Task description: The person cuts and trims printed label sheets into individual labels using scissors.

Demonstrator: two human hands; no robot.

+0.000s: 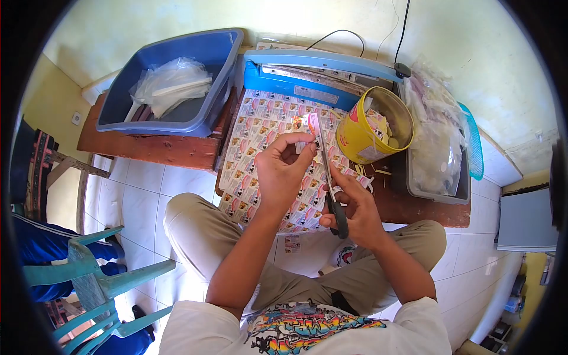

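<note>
Shirt point(313, 331) nearest, left hand point(288, 170) pinches paper point(313, 123) beside scissors point(338, 218).

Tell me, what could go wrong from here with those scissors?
The blades of the scissors pass close to the fingertips of the left hand, so a slip might nick them. The cut could stray into the print on the small paper piece. The yellow bucket stands just beyond the right hand; a bump might tip it and spill its paper scraps.
</note>
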